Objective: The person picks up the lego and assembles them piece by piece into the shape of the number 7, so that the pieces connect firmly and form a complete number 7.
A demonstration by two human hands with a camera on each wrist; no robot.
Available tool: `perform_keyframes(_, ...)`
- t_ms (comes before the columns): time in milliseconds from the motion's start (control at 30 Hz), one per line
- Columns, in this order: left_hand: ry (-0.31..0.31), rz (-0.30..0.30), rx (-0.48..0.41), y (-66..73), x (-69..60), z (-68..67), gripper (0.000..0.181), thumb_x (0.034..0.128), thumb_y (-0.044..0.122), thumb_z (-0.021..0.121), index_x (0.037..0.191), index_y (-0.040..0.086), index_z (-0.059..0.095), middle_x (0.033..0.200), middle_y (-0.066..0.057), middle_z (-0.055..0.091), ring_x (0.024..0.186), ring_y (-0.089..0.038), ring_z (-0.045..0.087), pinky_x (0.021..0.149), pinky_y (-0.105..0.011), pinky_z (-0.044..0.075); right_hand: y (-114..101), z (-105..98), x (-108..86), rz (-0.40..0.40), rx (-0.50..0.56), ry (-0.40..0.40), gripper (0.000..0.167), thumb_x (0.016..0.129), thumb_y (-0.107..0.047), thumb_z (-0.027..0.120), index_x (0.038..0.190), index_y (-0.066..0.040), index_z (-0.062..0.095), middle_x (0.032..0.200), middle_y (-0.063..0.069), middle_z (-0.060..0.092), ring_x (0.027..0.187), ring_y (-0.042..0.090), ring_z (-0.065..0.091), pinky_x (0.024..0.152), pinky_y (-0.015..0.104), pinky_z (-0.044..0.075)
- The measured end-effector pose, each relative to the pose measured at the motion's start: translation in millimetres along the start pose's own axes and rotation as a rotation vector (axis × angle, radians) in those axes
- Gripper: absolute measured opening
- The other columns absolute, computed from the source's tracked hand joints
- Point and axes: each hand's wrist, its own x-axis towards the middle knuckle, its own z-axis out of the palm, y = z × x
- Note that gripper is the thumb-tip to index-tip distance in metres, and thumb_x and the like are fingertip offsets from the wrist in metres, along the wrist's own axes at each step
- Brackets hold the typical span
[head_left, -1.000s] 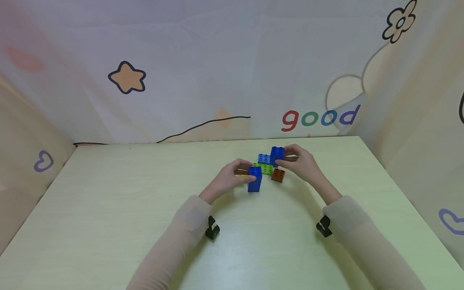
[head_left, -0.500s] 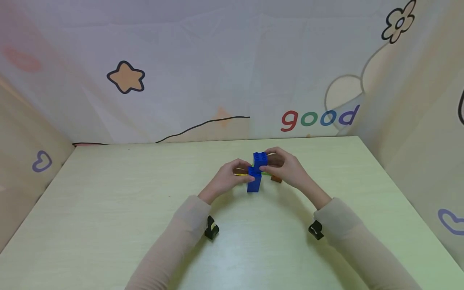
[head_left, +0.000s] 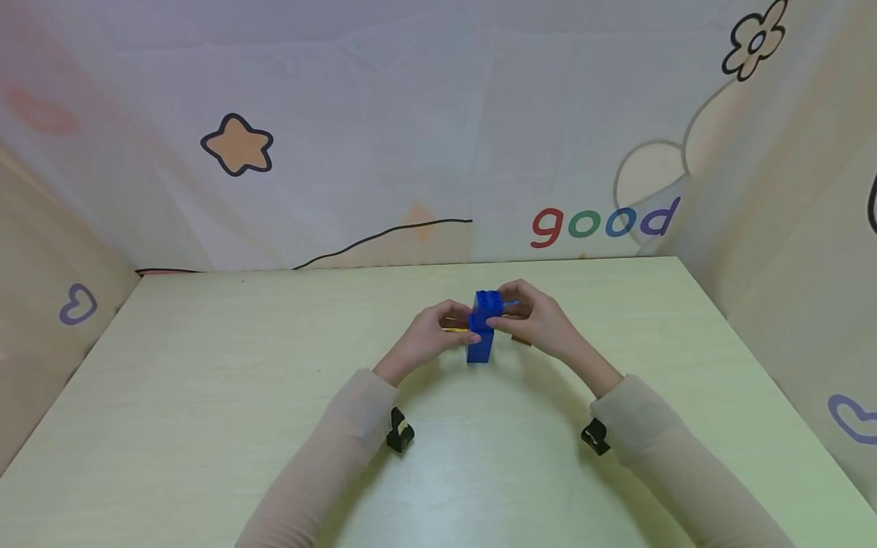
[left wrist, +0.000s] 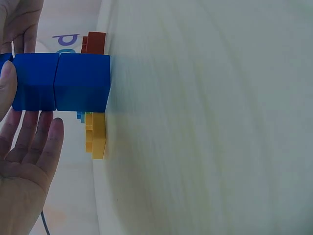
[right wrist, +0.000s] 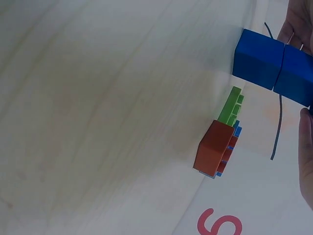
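My left hand (head_left: 435,333) grips a stack of two blue toy bricks (head_left: 479,350) standing upright on the table, thumb in front and fingers behind. In the left wrist view the two bricks (left wrist: 82,82) sit one on the other. With my right hand (head_left: 541,320) I pinch another blue brick (head_left: 488,303) at the top of the stack. It looks slightly offset from the bricks below; whether its studs are pressed home cannot be seen.
Beside the stack lie a yellow brick (left wrist: 99,137), a green brick (right wrist: 230,106) and a brown brick (right wrist: 213,149), with a light blue brick (right wrist: 237,128) behind the brown one. A printed cloth (head_left: 370,137) hangs along the table's (head_left: 274,396) back edge.
My right hand has moved left and toward me with its blue brick, from beside the light blue brick to the top of the stack. The left hand has kept its place.
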Motion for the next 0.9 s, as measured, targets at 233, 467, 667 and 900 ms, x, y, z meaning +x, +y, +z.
perform_keyframes(233,-0.002,-0.005,0.005,0.5,-1.3,0.8,0.045,0.0855,0.019,0.072,0.126,0.008,0.055,0.128,-0.011,0.061,0.121,-0.026,0.058,0.103,-0.04,0.049,-1.1,1.9,0.5,-0.005,-0.001,0.003,0.047,0.088,-0.017,0.068,0.129,-0.006,0.047,0.129,0.021,0.058,0.116,0.038,0.06,0.09,0.044,0.056)
perform_keyframes(467,-0.011,0.004,0.01,0.0,-0.8,0.9,0.045,0.0862,0.021,0.071,0.126,0.008,0.055,0.129,-0.01,0.06,0.122,-0.026,0.058,0.103,-0.041,0.048,-1.6,2.9,-0.4,-0.04,-0.01,0.004,0.047,0.088,-0.016,0.068,0.129,-0.006,0.048,0.129,0.02,0.058,0.114,0.037,0.061,0.095,0.046,0.054)
perform_keyframes(667,-0.013,0.008,0.009,-0.5,-1.0,1.4,0.045,0.0861,0.02,0.071,0.127,0.009,0.054,0.13,-0.01,0.06,0.122,-0.026,0.057,0.103,-0.041,0.048,-0.3,4.2,-1.2,-0.071,-0.031,0.011,0.048,0.088,-0.016,0.069,0.13,-0.005,0.048,0.127,0.021,0.06,0.114,0.036,0.061,0.096,0.047,0.053)
perform_keyframes(900,-0.033,0.038,-0.055,-0.1,-2.5,-2.7,0.05,0.086,0.019,0.071,0.131,0.011,0.051,0.134,-0.008,0.055,0.127,-0.026,0.053,0.105,-0.041,0.047,0.4,5.7,-1.5,-0.087,-0.035,0.012,0.048,0.087,-0.014,0.069,0.13,-0.004,0.049,0.125,0.02,0.062,0.114,0.035,0.061,0.098,0.047,0.051)
